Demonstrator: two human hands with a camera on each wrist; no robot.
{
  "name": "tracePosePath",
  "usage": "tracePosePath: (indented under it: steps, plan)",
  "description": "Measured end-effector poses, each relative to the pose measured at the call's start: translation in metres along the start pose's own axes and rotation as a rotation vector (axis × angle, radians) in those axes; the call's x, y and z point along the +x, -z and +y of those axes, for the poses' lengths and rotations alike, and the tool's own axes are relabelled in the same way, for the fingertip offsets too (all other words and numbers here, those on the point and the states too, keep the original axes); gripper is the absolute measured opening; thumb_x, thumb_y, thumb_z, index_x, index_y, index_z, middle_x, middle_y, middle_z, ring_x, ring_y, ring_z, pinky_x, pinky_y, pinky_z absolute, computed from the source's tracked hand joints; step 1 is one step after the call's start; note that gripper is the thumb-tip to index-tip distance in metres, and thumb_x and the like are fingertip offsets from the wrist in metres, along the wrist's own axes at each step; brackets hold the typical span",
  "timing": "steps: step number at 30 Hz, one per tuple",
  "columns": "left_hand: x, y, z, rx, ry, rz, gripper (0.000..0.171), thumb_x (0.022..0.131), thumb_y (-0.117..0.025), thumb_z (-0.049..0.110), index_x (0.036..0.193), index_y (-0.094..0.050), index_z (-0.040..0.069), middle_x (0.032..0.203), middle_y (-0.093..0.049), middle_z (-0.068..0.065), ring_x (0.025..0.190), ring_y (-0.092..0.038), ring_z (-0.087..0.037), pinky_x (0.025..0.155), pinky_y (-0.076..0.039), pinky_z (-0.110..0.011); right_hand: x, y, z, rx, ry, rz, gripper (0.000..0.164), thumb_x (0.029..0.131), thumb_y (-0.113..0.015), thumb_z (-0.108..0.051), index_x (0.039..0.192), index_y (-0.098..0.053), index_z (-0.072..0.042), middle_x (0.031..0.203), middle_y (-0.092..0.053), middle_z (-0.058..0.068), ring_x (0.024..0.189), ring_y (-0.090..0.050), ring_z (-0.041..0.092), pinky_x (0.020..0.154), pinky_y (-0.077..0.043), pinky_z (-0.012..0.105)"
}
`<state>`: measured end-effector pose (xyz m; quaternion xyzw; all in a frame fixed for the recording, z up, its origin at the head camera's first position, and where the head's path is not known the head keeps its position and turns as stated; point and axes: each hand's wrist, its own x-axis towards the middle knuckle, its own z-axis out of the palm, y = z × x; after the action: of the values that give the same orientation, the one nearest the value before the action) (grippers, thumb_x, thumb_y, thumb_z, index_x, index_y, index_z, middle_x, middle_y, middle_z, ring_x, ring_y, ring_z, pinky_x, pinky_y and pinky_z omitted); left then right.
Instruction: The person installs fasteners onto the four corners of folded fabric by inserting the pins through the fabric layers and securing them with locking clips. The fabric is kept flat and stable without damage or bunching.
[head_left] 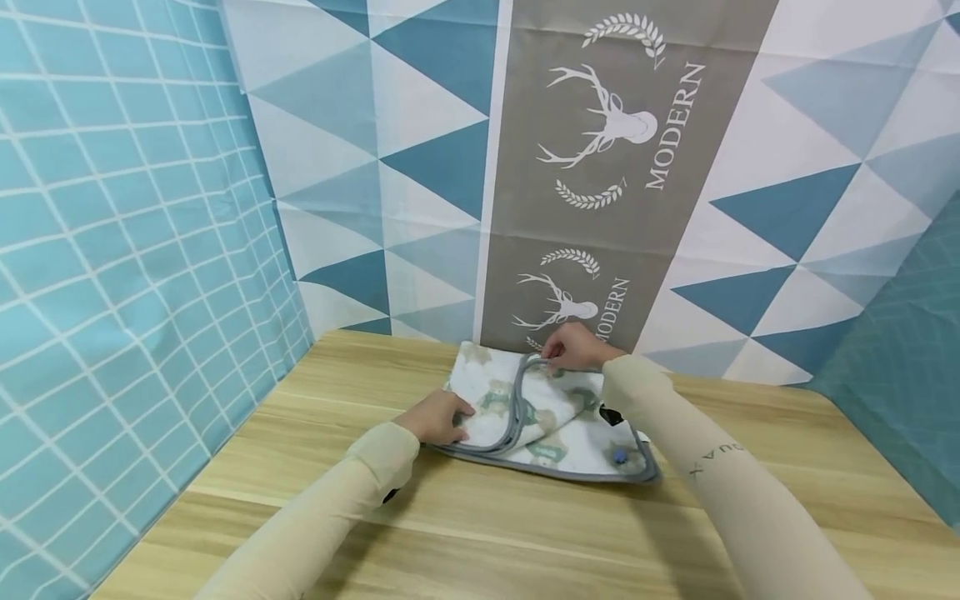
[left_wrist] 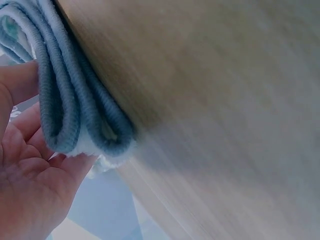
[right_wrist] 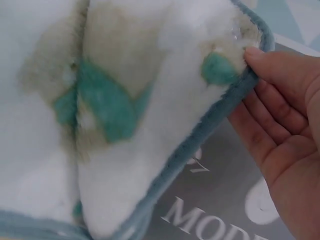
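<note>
A white fleece blanket [head_left: 480,412] with beige and green bear prints and a grey-blue bound edge lies partly folded in layers on the table. My left hand [head_left: 438,417] is at its left side. In the left wrist view, the thumb and fingers hold the stacked folds of the blanket [left_wrist: 60,100] between them. At the far side, my right hand [head_left: 573,346] pinches the bound edge near a corner, clearest in the right wrist view, where the thumb [right_wrist: 265,57] presses on top and the fingers lie beneath. A small blue spot [head_left: 620,456] shows near the blanket's front right corner.
The wooden table [head_left: 300,467] runs up to a back wall covering [head_left: 435,167] with triangles and deer heads. Blue gridded sheets [head_left: 112,250] hang at the left, with another bluish sheet [head_left: 900,358] at the right.
</note>
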<state>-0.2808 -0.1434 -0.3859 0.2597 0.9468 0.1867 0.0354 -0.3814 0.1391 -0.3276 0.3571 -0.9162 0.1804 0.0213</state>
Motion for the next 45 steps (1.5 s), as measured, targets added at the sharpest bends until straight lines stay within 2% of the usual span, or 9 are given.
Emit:
tracePosePath:
  steps: [3,10,18,24,31,35,40,45]
  plan:
    - [0.0,-0.001,-0.002,0.001,-0.006,-0.008,0.034,0.082,-0.075,0.013,0.114,-0.07,0.002,0.118,-0.07,-0.013,0.118,-0.061,-0.031,0.102,-0.048,-0.042,-0.015,0.01,-0.003,-0.002,0.037,0.008,0.006,0.079,-0.077,-0.01,0.084,-0.075,-0.007,0.077,-0.074,0.004,0.068,-0.065,0.005,0.065,-0.053,0.019]
    - [-0.003,0.004,-0.01,0.035,0.01,0.001,0.035,0.082,-0.075,0.013,0.116,-0.069,0.002,0.118,-0.07,-0.013,0.116,-0.062,-0.032,0.101,-0.049,-0.043,-0.057,0.042,-0.022,0.027,0.086,-0.02,0.008,0.085,-0.071,-0.007,0.092,-0.073,-0.008,0.083,-0.073,0.003,0.075,-0.068,0.01,0.07,-0.057,0.022]
    - [-0.005,0.006,-0.015,0.006,-0.033,0.027,0.034,0.084,-0.073,0.013,0.116,-0.069,0.001,0.116,-0.07,-0.014,0.112,-0.063,-0.034,0.097,-0.051,-0.044,-0.098,0.066,-0.024,0.074,0.071,-0.071,0.012,0.084,-0.069,0.0,0.092,-0.073,-0.009,0.084,-0.072,0.002,0.075,-0.066,0.005,0.071,-0.057,0.021]
    - [-0.003,0.007,-0.017,0.007,-0.031,0.033,0.036,0.084,-0.073,0.014,0.117,-0.068,0.001,0.116,-0.07,-0.015,0.113,-0.063,-0.034,0.098,-0.05,-0.045,-0.129,0.061,-0.011,0.129,0.045,-0.106,0.016,0.08,-0.071,0.003,0.085,-0.075,-0.012,0.083,-0.074,0.0,0.074,-0.067,0.004,0.074,-0.059,0.027]
    - [-0.002,0.006,-0.014,0.012,-0.047,0.025,0.036,0.084,-0.073,0.014,0.116,-0.068,0.0,0.116,-0.07,-0.015,0.114,-0.063,-0.034,0.098,-0.051,-0.045,-0.159,0.032,0.001,0.087,0.122,-0.199,0.019,0.078,-0.072,0.003,0.088,-0.076,-0.013,0.088,-0.075,-0.002,0.08,-0.07,0.009,0.075,-0.059,0.029]
    - [-0.001,0.005,-0.011,0.008,-0.047,0.017,0.036,0.084,-0.073,0.014,0.117,-0.068,0.0,0.117,-0.07,-0.015,0.114,-0.062,-0.034,0.099,-0.05,-0.046,-0.17,0.022,0.001,0.133,0.107,-0.226,0.021,0.075,-0.08,-0.009,0.095,-0.075,-0.011,0.094,-0.075,0.002,0.086,-0.07,0.013,0.08,-0.059,0.034]
    - [0.002,0.004,-0.009,0.025,-0.058,0.017,0.036,0.083,-0.074,0.014,0.117,-0.068,0.0,0.117,-0.07,-0.015,0.115,-0.062,-0.034,0.099,-0.05,-0.045,-0.176,0.027,0.0,0.137,0.031,-0.212,0.046,0.067,-0.087,-0.03,0.104,-0.072,-0.006,0.102,-0.073,0.007,0.094,-0.069,0.022,0.087,-0.056,0.04]
    - [0.005,0.001,-0.006,0.03,-0.065,0.01,0.036,0.083,-0.074,0.014,0.116,-0.068,0.001,0.116,-0.07,-0.014,0.115,-0.062,-0.034,0.099,-0.05,-0.045,-0.177,0.032,0.004,0.131,-0.012,-0.199,0.051,0.069,-0.085,-0.034,0.107,-0.071,-0.003,0.105,-0.072,0.01,0.097,-0.068,0.028,0.089,-0.055,0.043]
